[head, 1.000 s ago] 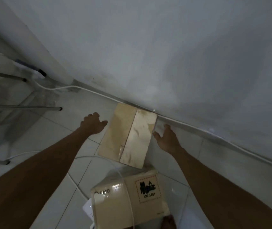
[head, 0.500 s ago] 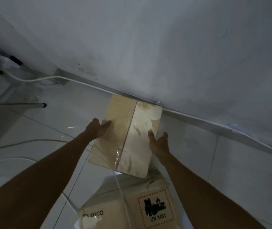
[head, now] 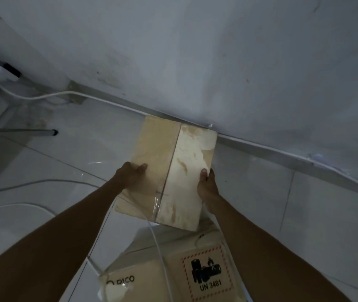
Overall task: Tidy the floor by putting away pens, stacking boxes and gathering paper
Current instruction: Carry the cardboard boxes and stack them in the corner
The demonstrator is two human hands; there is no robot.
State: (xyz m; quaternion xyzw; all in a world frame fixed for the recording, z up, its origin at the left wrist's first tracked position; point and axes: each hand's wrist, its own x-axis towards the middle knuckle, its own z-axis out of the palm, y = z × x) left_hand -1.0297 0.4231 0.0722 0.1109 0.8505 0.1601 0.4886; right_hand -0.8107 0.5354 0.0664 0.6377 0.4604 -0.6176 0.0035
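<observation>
A tan cardboard box [head: 169,171] with a clear tape seam down its middle stands on the white tiled floor, its far end against the wall. My left hand [head: 130,176] grips its left side, thumb on top. On the box's right edge my right hand [head: 207,186] holds on, thumb up over the top. A second cardboard box [head: 173,277], with a PICO print and a UN 3481 battery label, lies nearer to me at the bottom of the view.
The grey wall [head: 195,62] and its skirting run diagonally behind the box. White cables [head: 43,95] cross the floor at left and over the near box. A metal leg [head: 21,132] and a power strip [head: 4,71] sit at far left.
Both hands moved in from beside the box and closed on its two sides. The view moved closer, and the labelled box slid lower in the frame.
</observation>
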